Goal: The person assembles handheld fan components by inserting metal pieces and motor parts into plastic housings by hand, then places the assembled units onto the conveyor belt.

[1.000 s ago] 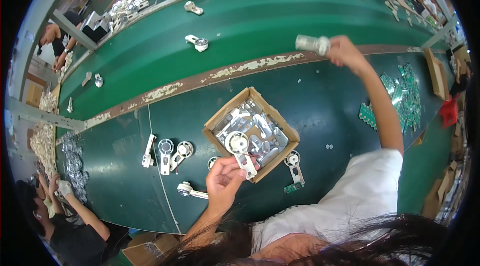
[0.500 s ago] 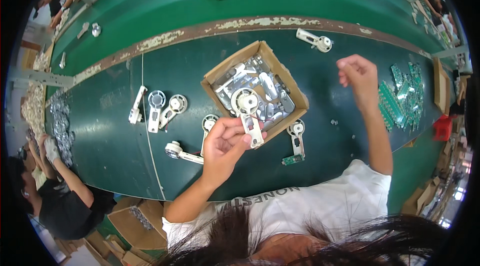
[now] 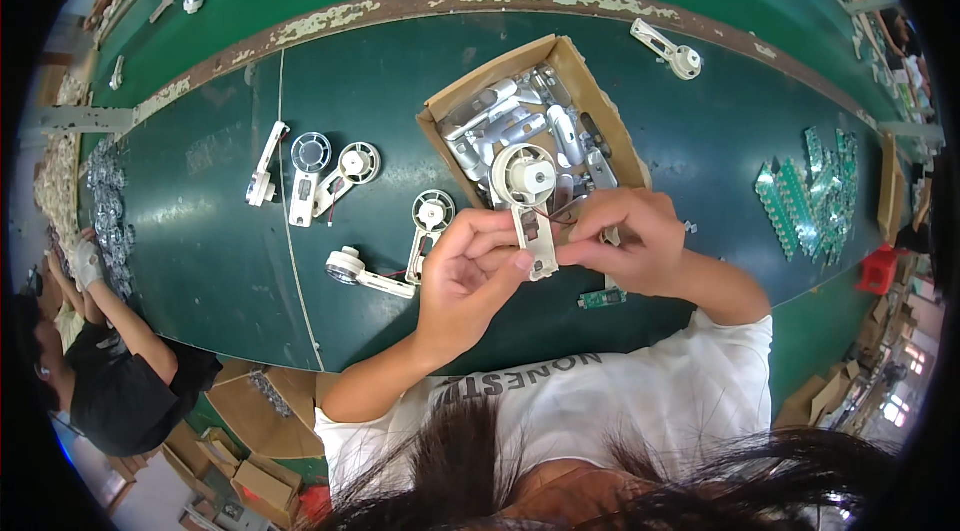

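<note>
My left hand (image 3: 462,281) grips a white handheld fan body (image 3: 525,177) by its slim handle, round motor end pointing away from me. Thin dark wires (image 3: 556,217) run from the motor toward my right hand (image 3: 637,243). The right fingers are pinched together beside the handle; whatever is between them is hidden. Just beyond the fan stands an open cardboard box (image 3: 606,96) filled with grey and silver shell pieces (image 3: 522,128). A small green circuit board (image 3: 602,299) lies below my right hand, partly covered by it.
Left of my hands lie several more white fan bodies (image 3: 312,156), one (image 3: 432,216) close to my left hand. Another fan body (image 3: 672,53) rests at the far right. Green circuit boards (image 3: 800,196) are heaped on the right. A co-worker (image 3: 110,371) is at the left.
My right hand has come from the right side of the table to the fan's handle, and its fingers have closed there. The view has shifted; the left hand still holds the fan body.
</note>
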A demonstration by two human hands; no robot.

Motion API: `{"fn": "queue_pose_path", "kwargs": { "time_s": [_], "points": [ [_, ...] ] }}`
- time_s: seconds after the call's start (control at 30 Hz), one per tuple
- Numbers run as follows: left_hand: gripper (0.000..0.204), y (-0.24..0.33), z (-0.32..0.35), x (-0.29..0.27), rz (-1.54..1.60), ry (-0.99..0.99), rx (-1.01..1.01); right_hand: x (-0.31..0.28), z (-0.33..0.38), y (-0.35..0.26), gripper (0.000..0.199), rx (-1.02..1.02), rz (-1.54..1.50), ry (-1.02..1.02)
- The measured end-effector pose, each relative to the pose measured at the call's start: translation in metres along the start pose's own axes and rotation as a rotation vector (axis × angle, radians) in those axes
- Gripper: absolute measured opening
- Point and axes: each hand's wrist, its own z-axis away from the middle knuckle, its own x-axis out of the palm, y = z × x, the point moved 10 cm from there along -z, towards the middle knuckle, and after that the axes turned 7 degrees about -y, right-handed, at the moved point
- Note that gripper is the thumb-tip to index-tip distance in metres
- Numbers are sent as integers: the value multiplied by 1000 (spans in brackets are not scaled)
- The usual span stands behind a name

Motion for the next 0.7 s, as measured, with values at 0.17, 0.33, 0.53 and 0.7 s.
{"fn": "queue_pose_path", "kwargs": {
  "time_s": [0.17, 0.33, 0.53, 0.7],
  "points": [
    [25, -1, 0, -5, -13, 28, 22, 4, -3, -5, 16, -70, 38, 34],
    [26, 3, 1, -3, -36, 8, 59, 5, -4, 5, 15, 31, -31, 12],
    [28, 7, 3, -3, -63, 26, 79, 7, -8, 4, 15, 88, 10, -33],
    [28, 8, 2, -1, -55, 29, 76, 5, -2, 11, 17, 114, -158, 19]
  ]
}}
